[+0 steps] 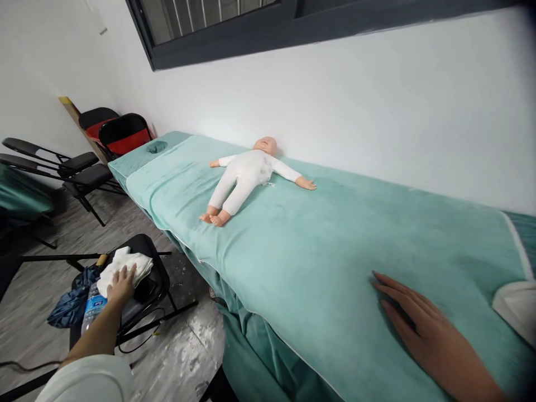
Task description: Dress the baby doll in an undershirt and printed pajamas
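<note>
My left hand point(120, 283) reaches down to a black chair point(157, 282) and rests on a folded white cloth point(125, 265), its fingers lying over the cloth. My right hand point(422, 326) lies flat on the teal sheet of the massage bed point(326, 262), fingers stretched out, holding nothing. A baby doll point(247, 176) in a white suit lies on its back farther up the bed, arms spread, near the wall.
A water bottle point(91, 308) and a dark blue folded umbrella point(73, 301) lie on the chair beside the cloth. Several black folding chairs point(84, 167) stand at the far left. A white pillow edge point(517, 307) shows at the right. The bed has a face hole point(157, 147).
</note>
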`<control>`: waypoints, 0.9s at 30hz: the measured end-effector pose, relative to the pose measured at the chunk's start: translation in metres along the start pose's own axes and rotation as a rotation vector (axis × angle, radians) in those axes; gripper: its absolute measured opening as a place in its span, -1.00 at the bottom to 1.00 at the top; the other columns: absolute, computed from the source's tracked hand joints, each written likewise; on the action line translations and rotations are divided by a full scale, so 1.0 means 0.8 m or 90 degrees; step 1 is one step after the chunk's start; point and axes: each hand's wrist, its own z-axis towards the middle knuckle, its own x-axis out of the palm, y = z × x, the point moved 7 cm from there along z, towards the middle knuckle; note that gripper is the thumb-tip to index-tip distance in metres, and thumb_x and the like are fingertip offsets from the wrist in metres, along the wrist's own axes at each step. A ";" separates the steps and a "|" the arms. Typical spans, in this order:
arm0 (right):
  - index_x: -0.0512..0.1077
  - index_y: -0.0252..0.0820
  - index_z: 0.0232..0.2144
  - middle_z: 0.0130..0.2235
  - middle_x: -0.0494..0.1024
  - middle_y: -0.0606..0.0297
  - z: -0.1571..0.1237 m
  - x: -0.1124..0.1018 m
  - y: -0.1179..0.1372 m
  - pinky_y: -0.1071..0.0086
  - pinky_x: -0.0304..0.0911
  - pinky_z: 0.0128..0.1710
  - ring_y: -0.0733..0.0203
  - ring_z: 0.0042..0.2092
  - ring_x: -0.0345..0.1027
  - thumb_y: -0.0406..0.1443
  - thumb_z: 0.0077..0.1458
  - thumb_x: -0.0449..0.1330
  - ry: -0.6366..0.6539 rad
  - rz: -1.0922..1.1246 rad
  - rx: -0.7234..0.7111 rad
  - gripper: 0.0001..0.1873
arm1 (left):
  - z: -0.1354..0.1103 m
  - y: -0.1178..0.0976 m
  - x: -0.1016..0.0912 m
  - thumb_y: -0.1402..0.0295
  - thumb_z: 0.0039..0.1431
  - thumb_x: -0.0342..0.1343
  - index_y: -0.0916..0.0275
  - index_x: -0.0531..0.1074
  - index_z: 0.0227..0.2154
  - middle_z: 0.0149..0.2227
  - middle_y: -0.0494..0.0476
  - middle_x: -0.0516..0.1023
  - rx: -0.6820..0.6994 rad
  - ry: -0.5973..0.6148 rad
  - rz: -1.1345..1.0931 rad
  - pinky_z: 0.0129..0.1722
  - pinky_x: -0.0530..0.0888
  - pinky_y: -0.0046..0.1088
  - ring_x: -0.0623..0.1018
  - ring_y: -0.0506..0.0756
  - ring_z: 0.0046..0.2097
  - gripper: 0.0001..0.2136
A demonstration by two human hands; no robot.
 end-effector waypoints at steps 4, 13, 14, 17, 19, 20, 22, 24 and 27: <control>0.40 0.24 0.10 0.23 0.50 0.22 0.000 -0.003 0.003 -0.21 0.36 0.17 -0.16 0.17 0.45 -0.04 0.30 0.04 0.013 -0.015 -0.017 -0.64 | -0.003 0.006 0.024 0.49 0.03 0.13 0.33 0.35 0.25 0.29 0.72 0.31 -0.089 0.075 0.045 0.03 0.37 0.34 0.29 0.56 0.37 -0.36; 0.45 -0.14 0.08 0.23 0.49 0.08 0.005 -0.010 0.007 -0.13 0.30 0.23 -0.11 0.23 0.38 -0.12 0.37 0.02 -0.020 -0.056 0.006 -0.62 | -0.006 -0.144 -0.017 0.40 0.13 0.01 0.16 0.40 0.10 0.33 0.30 0.38 0.192 -0.081 -0.065 0.38 0.15 0.19 0.27 0.32 0.42 -0.57; 0.44 -0.16 0.09 0.24 0.48 0.06 0.006 -0.010 0.005 -0.14 0.27 0.25 -0.12 0.26 0.35 -0.12 0.36 0.03 -0.024 -0.065 0.023 -0.60 | -0.016 -0.176 -0.027 0.36 0.15 0.01 0.11 0.38 0.11 0.34 0.23 0.38 0.238 -0.123 -0.118 0.39 0.17 0.15 0.29 0.31 0.41 -0.57; 0.42 -0.18 0.13 0.28 0.43 0.02 0.009 -0.014 -0.005 -0.17 0.22 0.28 -0.16 0.31 0.28 -0.15 0.33 0.06 -0.047 -0.101 0.088 -0.58 | -0.065 -0.277 -0.067 0.28 0.15 0.09 -0.18 0.27 0.17 0.36 -0.07 0.30 0.294 -0.254 -0.285 0.40 0.25 0.11 0.29 0.29 0.41 -0.50; 0.40 -0.22 0.14 0.29 0.40 -0.03 0.008 -0.025 -0.014 -0.15 0.21 0.29 -0.17 0.32 0.26 -0.17 0.31 0.08 -0.093 -0.113 0.126 -0.57 | -0.112 -0.351 -0.101 0.33 0.16 0.12 -0.29 0.22 0.21 0.39 -0.12 0.22 0.347 -0.337 -0.383 0.39 0.27 0.13 0.29 0.31 0.40 -0.43; 0.40 -0.22 0.14 0.29 0.39 -0.05 0.005 -0.035 -0.018 -0.14 0.22 0.28 -0.15 0.32 0.26 -0.18 0.31 0.08 -0.132 -0.118 0.142 -0.58 | -0.134 -0.393 -0.114 0.35 0.15 0.14 -0.30 0.22 0.22 0.38 -0.10 0.23 0.393 -0.337 -0.431 0.37 0.31 0.13 0.30 0.32 0.39 -0.41; 0.39 -0.20 0.13 0.29 0.38 -0.08 -0.006 -0.061 -0.025 -0.15 0.20 0.28 -0.13 0.32 0.25 -0.22 0.31 0.07 -0.230 -0.143 0.163 -0.61 | -0.176 -0.486 -0.134 0.43 0.17 0.12 -0.23 0.26 0.21 0.27 0.01 0.36 0.539 -0.258 -0.500 0.27 0.43 0.10 0.41 0.29 0.31 -0.43; 0.39 -0.19 0.12 0.29 0.37 -0.08 -0.022 -0.092 -0.032 -0.20 0.11 0.32 -0.13 0.34 0.21 -0.23 0.32 0.06 -0.323 -0.201 0.181 -0.63 | -0.206 -0.575 -0.146 0.46 0.24 0.07 -0.04 0.29 0.22 0.22 0.14 0.44 0.663 -0.159 -0.548 0.23 0.47 0.02 0.45 0.26 0.27 -0.50; 0.35 -0.22 0.17 0.33 0.31 -0.09 -0.046 -0.133 -0.056 -0.24 -0.08 0.38 -0.20 0.38 0.13 -0.20 0.30 0.09 -0.399 -0.302 0.265 -0.56 | -0.215 -0.686 -0.148 0.40 0.35 -0.01 0.19 0.35 0.18 0.15 0.28 0.52 0.692 -0.045 -0.560 0.18 0.48 -0.04 0.50 0.23 0.19 -0.63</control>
